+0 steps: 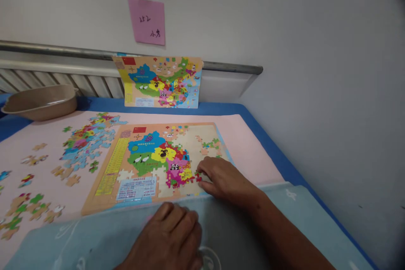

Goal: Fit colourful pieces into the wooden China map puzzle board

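Observation:
A partly filled jigsaw puzzle of a map (150, 152) lies in its tray on the table. My right hand (221, 179) reaches over the tray's right half, thumb and fingertips pinched on a small red puzzle piece (198, 176) at the edge of the joined pieces. My left hand (171, 234) rests on the blue cloth (104, 232) in front of the puzzle, its fingers curled in; whether anything is inside cannot be seen. A small cluster of green and orange pieces (210, 147) lies on the bare board beyond my right hand.
A printed map picture (161, 82) leans against the metal rail (234, 67). Many loose pieces (90, 139) lie left of the tray on the pink tabletop (253, 147). A brown plastic basin (41, 101) stands at the back left. A pink note (147, 21) sticks to the wall.

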The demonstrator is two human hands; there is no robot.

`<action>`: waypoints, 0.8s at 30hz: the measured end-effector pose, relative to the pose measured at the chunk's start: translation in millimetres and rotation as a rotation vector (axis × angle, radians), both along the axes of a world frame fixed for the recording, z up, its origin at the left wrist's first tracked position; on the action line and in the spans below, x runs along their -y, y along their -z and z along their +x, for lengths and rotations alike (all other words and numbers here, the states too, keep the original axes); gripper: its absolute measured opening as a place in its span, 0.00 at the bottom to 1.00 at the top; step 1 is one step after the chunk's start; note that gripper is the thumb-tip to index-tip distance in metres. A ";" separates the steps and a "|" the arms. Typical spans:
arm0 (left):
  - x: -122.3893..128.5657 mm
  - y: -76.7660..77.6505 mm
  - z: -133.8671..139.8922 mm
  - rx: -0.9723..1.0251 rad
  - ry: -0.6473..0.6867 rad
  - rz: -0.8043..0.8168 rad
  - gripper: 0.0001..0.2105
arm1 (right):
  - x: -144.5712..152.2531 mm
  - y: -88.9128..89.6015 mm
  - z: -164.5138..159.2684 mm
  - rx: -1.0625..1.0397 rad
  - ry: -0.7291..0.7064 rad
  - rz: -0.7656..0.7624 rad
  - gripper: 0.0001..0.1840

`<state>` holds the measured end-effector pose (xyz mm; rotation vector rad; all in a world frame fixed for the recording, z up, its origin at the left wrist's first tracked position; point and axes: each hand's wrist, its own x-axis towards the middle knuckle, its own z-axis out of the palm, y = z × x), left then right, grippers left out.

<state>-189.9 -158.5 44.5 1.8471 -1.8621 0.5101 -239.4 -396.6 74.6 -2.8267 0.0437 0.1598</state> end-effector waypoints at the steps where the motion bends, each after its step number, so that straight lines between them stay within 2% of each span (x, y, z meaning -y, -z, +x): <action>1: -0.8 5.6 -2.5 0.009 0.008 -0.043 0.11 | -0.4 0.3 0.2 -0.004 0.002 0.007 0.08; 4: -1.2 15.1 -3.4 -0.003 -0.003 -0.075 0.12 | -0.7 1.9 0.7 -0.005 0.003 0.021 0.08; 10: -2.0 9.7 3.7 -0.091 -0.120 0.032 0.17 | -0.7 2.9 2.2 -0.007 0.004 0.048 0.10; 17: -3.3 11.8 2.0 -0.083 -0.094 0.006 0.16 | -1.7 -3.7 1.5 -0.025 0.025 0.053 0.09; 24: -7.6 10.8 4.9 -0.133 -0.099 0.091 0.13 | 2.2 -1.9 1.3 -0.039 0.015 0.068 0.09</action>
